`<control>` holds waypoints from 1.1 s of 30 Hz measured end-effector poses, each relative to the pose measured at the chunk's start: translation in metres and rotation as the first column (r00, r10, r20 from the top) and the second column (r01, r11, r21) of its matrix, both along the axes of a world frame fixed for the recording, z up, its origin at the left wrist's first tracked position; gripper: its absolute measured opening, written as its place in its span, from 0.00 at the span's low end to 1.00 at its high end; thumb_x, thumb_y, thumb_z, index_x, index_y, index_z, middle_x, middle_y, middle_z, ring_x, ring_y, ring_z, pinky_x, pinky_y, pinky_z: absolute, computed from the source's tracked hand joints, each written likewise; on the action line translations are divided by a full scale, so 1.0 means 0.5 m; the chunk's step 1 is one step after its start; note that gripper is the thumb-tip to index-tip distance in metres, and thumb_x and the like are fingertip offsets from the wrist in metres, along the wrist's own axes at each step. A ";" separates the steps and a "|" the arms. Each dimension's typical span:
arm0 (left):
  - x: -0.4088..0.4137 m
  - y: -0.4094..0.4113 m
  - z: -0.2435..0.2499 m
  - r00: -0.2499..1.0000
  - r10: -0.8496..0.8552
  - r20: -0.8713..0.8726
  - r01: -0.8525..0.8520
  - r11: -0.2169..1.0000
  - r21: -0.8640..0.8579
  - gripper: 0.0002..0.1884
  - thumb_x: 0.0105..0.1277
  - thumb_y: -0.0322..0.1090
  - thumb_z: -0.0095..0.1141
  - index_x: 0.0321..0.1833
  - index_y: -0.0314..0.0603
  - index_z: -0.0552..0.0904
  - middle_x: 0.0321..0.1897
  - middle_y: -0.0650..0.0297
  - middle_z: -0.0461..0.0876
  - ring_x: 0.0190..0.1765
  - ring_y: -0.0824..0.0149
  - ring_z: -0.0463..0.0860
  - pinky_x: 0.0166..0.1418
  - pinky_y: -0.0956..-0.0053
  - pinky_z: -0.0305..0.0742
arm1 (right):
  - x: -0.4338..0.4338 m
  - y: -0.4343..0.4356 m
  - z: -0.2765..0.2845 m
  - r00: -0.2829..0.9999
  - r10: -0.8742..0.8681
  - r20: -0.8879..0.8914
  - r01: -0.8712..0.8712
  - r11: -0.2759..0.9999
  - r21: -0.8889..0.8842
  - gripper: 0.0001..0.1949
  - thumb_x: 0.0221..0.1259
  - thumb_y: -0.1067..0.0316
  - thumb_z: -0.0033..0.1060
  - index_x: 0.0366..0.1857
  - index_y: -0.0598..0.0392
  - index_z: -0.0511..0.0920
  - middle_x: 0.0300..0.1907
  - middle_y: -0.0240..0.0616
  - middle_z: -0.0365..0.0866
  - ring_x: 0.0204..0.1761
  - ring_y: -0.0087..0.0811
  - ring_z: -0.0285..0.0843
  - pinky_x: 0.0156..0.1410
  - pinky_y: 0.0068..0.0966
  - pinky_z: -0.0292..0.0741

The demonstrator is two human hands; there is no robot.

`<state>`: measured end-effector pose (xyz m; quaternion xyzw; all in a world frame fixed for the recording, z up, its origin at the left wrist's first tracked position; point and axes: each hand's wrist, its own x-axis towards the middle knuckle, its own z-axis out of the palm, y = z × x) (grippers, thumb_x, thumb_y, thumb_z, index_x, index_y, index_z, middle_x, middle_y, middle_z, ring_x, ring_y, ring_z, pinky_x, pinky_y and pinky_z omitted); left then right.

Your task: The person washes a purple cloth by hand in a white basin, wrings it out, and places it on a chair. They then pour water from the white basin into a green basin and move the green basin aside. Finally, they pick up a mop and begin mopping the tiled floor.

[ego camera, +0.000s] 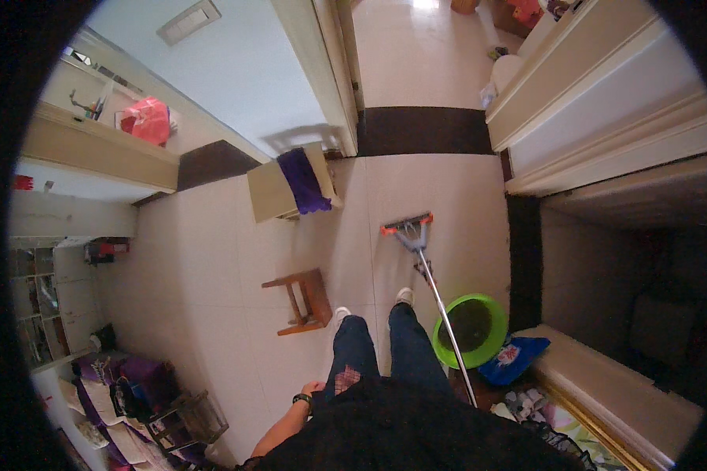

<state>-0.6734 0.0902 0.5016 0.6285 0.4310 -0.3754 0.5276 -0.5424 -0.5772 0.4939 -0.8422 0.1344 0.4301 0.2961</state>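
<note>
My left hand (312, 388) hangs beside my left thigh, below a dark wristband; its fingers are partly hidden, and I cannot tell whether they hold anything. A red plaid patch (347, 380) shows on the jeans close to it. My right hand is out of view. Before me a squeeze mop (412, 229) rests on the tiled floor, its dark head edged with orange ends. Its metal handle (442, 309) slants back toward my right side, passing over a green basin (496, 347) of dark water. Where the handle ends is hidden by my body.
A wooden stool (315, 300) lies on its side at left. Further off, a cream cabinet or stool (268, 191) carries a purple cloth (302, 179). A blue bag (509, 360) touches the basin's side. A dark threshold strip (424, 130) crosses the doorway ahead.
</note>
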 end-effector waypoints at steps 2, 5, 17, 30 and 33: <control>0.105 0.064 0.037 0.830 -0.514 -0.216 0.545 0.830 0.121 0.18 0.65 0.47 0.50 0.38 0.38 0.84 0.31 0.62 0.84 0.36 0.66 0.83 0.44 0.70 0.78 | 0.001 0.132 0.031 0.995 -0.099 0.019 0.098 0.994 0.040 0.20 0.64 0.49 0.52 0.26 0.58 0.76 0.15 0.38 0.72 0.18 0.31 0.70 0.25 0.33 0.64; 0.088 0.097 0.027 0.966 -0.148 -0.213 0.132 0.987 -0.089 0.17 0.66 0.47 0.51 0.39 0.39 0.83 0.28 0.63 0.83 0.31 0.69 0.82 0.36 0.71 0.79 | 0.162 0.314 0.061 0.971 -0.156 0.180 0.123 0.975 0.184 0.15 0.66 0.59 0.51 0.22 0.55 0.72 0.13 0.35 0.69 0.09 0.28 0.65 0.14 0.29 0.64; 0.132 0.451 -0.200 0.973 0.184 -0.137 -0.158 0.970 0.182 0.13 0.66 0.41 0.51 0.42 0.38 0.79 0.24 0.62 0.80 0.24 0.70 0.79 0.27 0.74 0.76 | 0.572 0.851 -0.047 0.937 -0.344 -0.056 0.338 0.861 0.380 0.14 0.67 0.53 0.49 0.30 0.53 0.71 0.20 0.35 0.72 0.16 0.26 0.68 0.21 0.26 0.67; 0.208 0.346 -0.523 0.938 -0.315 -0.141 0.343 0.894 0.286 0.37 0.58 0.53 0.59 0.66 0.37 0.66 0.57 0.50 0.74 0.59 0.52 0.73 0.65 0.60 0.66 | -0.371 0.420 -0.154 0.959 -0.276 -0.065 0.263 0.952 -0.154 0.07 0.55 0.70 0.64 0.34 0.56 0.76 0.20 0.31 0.73 0.17 0.25 0.70 0.24 0.24 0.69; 0.232 0.294 -0.636 0.996 -0.070 -0.058 0.086 0.931 0.354 0.46 0.51 0.55 0.62 0.68 0.33 0.60 0.63 0.46 0.68 0.65 0.49 0.68 0.70 0.61 0.59 | -0.409 0.362 -0.255 0.985 -0.158 0.073 0.167 0.975 -0.147 0.07 0.54 0.72 0.64 0.32 0.56 0.75 0.18 0.29 0.71 0.16 0.23 0.68 0.22 0.21 0.66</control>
